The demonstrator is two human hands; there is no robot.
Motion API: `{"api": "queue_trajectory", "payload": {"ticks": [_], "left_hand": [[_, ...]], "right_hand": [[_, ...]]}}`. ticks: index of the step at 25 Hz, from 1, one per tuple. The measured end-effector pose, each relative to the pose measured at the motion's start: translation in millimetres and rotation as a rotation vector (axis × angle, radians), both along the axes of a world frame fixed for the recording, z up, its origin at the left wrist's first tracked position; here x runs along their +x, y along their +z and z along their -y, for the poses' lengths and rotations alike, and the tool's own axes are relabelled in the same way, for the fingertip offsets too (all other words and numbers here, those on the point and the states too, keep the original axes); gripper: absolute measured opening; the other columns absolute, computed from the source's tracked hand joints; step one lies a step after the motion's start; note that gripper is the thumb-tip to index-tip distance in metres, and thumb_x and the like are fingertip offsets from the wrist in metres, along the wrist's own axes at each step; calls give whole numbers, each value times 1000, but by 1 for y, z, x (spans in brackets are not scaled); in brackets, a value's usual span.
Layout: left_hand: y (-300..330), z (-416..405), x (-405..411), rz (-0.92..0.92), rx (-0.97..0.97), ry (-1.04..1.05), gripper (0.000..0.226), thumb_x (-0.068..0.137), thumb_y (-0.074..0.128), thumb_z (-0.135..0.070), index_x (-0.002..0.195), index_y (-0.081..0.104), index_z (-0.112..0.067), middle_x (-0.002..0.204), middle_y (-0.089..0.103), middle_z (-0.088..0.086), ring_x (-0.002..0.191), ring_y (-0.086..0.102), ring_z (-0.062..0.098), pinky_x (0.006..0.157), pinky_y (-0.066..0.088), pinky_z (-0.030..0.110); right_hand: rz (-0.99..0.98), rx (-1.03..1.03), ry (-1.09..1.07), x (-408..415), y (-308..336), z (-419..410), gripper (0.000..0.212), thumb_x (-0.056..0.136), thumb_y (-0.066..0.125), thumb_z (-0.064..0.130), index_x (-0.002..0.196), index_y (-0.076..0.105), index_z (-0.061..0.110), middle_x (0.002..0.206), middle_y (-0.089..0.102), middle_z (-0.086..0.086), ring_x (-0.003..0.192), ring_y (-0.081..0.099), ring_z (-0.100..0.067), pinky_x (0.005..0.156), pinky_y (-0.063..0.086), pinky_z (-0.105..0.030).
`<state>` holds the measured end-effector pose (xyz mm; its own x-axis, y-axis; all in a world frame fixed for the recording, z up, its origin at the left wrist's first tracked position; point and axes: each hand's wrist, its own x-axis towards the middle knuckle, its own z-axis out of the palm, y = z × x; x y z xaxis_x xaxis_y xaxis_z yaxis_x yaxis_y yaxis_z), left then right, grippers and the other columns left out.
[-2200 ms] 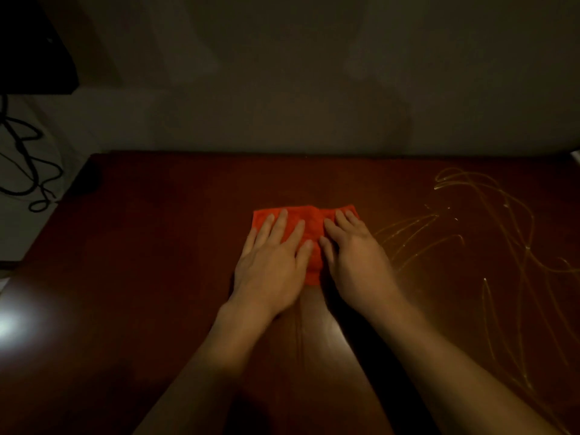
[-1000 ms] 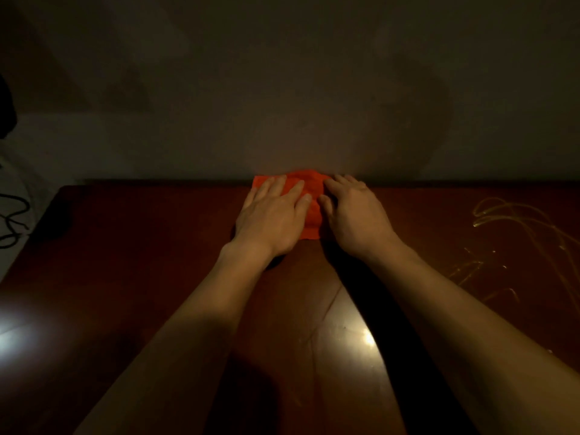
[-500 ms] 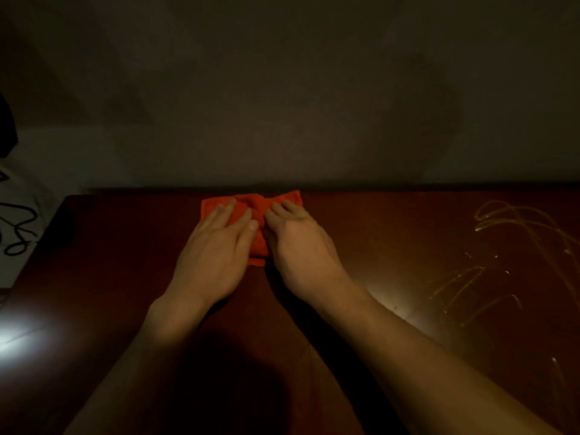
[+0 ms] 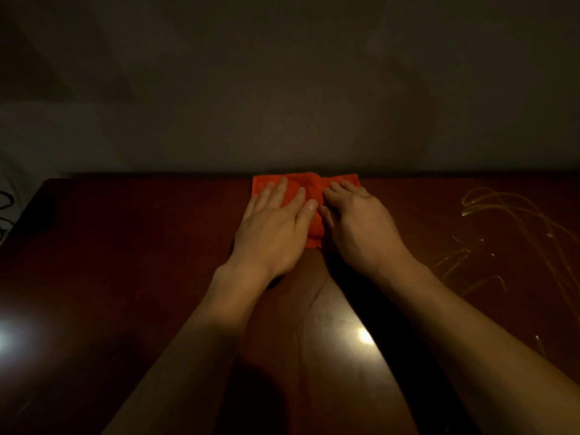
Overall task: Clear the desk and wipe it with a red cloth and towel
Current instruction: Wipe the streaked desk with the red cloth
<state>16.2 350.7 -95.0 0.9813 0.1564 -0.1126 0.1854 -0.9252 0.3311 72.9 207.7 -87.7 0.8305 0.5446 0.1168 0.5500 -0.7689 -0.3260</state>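
Note:
A red cloth (image 4: 309,186) lies flat on the dark reddish-brown desk (image 4: 131,262), right at the desk's far edge by the wall. My left hand (image 4: 273,227) presses on the cloth's left half with straight, spread fingers. My right hand (image 4: 361,227) presses on the right half, fingers flat and pointing towards the wall. The two hands lie side by side and hide most of the cloth. No towel is in view.
Yellowish wet streaks (image 4: 502,215) curl over the desk's right side. A grey wall (image 4: 282,105) rises directly behind the far edge. Dark cables (image 4: 4,208) hang off the left edge. Bright light reflections show on the desk at the near left.
Over the earlier frames both hands slid the cloth away to the far edge, then to the left. Since half a second ago they have brought it back right along the far edge.

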Motion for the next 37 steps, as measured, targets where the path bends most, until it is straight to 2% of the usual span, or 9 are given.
{"api": "queue_trajectory", "payload": {"ticks": [6, 12, 18, 22, 25, 27, 30, 35, 37], "left_hand": [[11, 35, -84, -53, -16, -46, 78, 81, -16, -67, 153, 1, -42, 162, -14, -9, 148, -18, 8, 121, -8, 33], [9, -4, -33, 8, 106, 72, 84, 80, -11, -64, 155, 14, -35, 165, 4, 1, 151, 1, 17, 123, 2, 36], [4, -24, 26, -19, 129, 43, 58, 103, 19, -51, 155, 19, -28, 164, 11, 7, 151, 8, 24, 122, 2, 36], [2, 10, -12, 35, 95, -11, 68, 94, 4, -56, 156, 15, -30, 165, 3, 4, 151, -2, 21, 122, -4, 36], [3, 43, -58, 62, 33, -55, 74, 88, -6, -57, 155, 13, -33, 165, 0, -1, 150, -8, 16, 120, -9, 33], [2, 64, -89, 36, 54, -78, 70, 94, -2, -58, 153, 25, -33, 164, 12, 0, 150, 2, 17, 118, -1, 33], [4, 92, -122, -54, 4, -90, 62, 102, 9, -53, 144, 47, -27, 155, 37, 5, 144, 30, 25, 110, 19, 38], [15, 87, -95, -28, 64, -26, 75, 87, -12, -61, 154, 9, -39, 164, -8, -3, 150, -11, 15, 121, -6, 33], [15, 78, -62, 1, 59, -10, 65, 95, -1, -59, 155, 8, -36, 164, -8, -3, 150, -12, 15, 122, -6, 35]], "right_hand": [[-100, 29, -72, -80, 10, 43, 26, 97, 56, 21, 120, 65, 12, 132, 61, -4, 133, 46, -21, 109, 23, -22], [-47, 6, -26, -28, -4, -13, 38, 102, 44, 25, 134, 55, 9, 145, 50, -11, 140, 35, -29, 118, 21, -34], [-4, -26, -34, 28, -11, -29, 27, 99, 46, 26, 110, 62, 8, 123, 60, -15, 125, 47, -35, 109, 35, -42], [-10, -7, 6, -3, 1, 3, 24, 95, 46, 21, 103, 66, 10, 106, 63, -8, 109, 53, -30, 95, 40, -38], [-1, 55, -48, -60, 6, 39, 23, 93, 60, 16, 115, 67, 14, 118, 66, -4, 118, 52, -21, 108, 33, -21], [47, 50, -70, -93, 3, 64, 31, 90, 64, 15, 121, 67, 14, 124, 66, -1, 123, 54, -19, 111, 25, -27], [91, 3, -81, -125, -5, 91, 39, 80, 63, 21, 117, 70, 11, 123, 67, -3, 120, 60, -27, 102, 35, -41], [32, 45, -91, -102, -10, 87, 33, 92, 65, 14, 125, 64, 9, 132, 62, -8, 131, 50, -28, 109, 22, -33], [7, 60, -102, -69, -7, 76, 32, 96, 59, 14, 127, 62, 8, 133, 60, -12, 132, 47, -31, 112, 23, -31]]}}
